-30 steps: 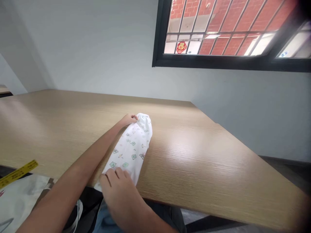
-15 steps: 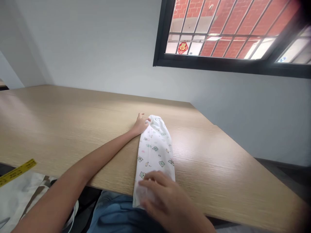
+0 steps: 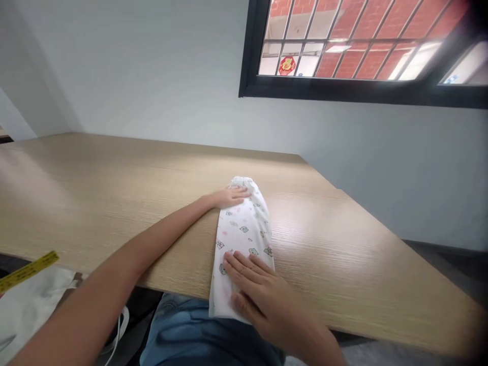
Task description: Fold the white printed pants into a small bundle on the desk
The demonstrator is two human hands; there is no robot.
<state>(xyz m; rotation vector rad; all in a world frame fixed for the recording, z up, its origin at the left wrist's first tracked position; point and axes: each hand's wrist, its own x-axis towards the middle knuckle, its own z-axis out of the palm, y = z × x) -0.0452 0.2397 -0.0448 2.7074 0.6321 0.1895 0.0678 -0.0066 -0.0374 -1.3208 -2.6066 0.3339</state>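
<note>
A small white garment [image 3: 244, 229] printed with little green and pink figures lies folded lengthwise on the wooden table [image 3: 114, 193], its elastic end away from me and its near end hanging over the table's front edge. My left hand [image 3: 231, 195] rests flat on the far end, fingers stretched out. My right hand [image 3: 255, 284] lies flat on the near end with fingers spread, pressing the cloth down.
The table's right corner runs along a grey wall below a dark-framed window [image 3: 362, 51]. At the lower left are a white bag [image 3: 30, 305] and a yellow tape strip [image 3: 28, 269]. My blue-clad lap [image 3: 183, 335] shows under the table edge.
The garment swung from slanted to straight and shifted right. My left hand went from pinching the waistband to lying flat on it; my right hand now presses flat on the near end.
</note>
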